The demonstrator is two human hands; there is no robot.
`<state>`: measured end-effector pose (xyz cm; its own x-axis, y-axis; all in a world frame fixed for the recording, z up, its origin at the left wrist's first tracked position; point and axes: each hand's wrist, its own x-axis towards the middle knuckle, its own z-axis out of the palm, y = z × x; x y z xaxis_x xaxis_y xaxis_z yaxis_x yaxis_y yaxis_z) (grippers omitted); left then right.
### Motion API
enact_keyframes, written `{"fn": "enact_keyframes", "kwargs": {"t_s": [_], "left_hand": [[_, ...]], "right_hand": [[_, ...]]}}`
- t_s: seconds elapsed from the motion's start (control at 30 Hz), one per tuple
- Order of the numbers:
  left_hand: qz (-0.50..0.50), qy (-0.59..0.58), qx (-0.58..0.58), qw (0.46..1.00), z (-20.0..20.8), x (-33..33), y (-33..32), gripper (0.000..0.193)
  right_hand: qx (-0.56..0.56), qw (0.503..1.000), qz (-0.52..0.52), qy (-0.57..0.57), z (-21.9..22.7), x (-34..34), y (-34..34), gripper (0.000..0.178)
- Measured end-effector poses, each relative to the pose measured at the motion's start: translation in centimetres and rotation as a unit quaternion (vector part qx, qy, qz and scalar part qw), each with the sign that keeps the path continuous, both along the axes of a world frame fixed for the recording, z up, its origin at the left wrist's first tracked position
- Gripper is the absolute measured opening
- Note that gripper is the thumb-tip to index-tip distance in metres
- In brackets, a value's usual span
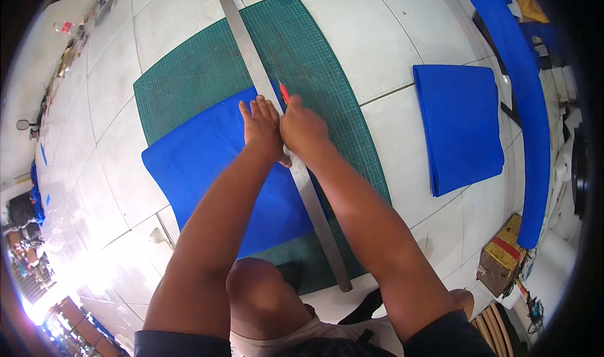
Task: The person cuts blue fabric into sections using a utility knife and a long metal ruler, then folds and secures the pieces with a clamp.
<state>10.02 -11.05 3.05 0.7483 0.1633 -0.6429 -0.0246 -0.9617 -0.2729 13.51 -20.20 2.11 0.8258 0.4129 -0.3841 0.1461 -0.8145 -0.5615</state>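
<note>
A long metal ruler (251, 58) lies slantwise over a green cutting mat (189, 80) on the floor. Beneath part of the ruler is a sheet of blue fabric (207, 168), its right edge running close along it. My left hand (262, 130) presses down on the ruler and the fabric, fingers stretched out flat and thumb across the metal. In my right hand (304, 127) is a red utility knife (284, 92), gripped in closed fingers just right of the ruler, its tip near the fabric's upper corner.
A folded stack of blue fabric (462, 127) rests on the white tiles to the right. Beyond it stretches a long blue strip (531, 118). A worn yellow-and-brown box (501, 256) stands at the lower right. My knee (258, 288) is by the mat's near edge.
</note>
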Motion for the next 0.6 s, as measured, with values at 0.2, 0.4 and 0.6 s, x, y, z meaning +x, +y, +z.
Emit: {"fn": "enact_keyframes", "kwargs": {"t_s": [0.2, 0.4, 0.6], "left_hand": [[-0.004, -0.006, -0.025, 1.0, 0.2, -0.6, 0.8, 0.138], [-0.015, -0.022, -0.025, 0.999, -0.5, -0.7, 0.8, 0.139], [-0.012, -0.023, -0.011, 1.0, -0.5, -0.7, 1.0, 0.142]], "right_hand": [[-0.002, 0.999, 0.016, 0.046, 0.7, 1.5, 2.3, 0.034], [-0.038, 0.997, 0.015, 0.067, 1.2, 2.9, 3.1, 0.037], [-0.067, 0.991, 0.05, 0.105, 1.8, 0.6, 0.4, 0.036]]}}
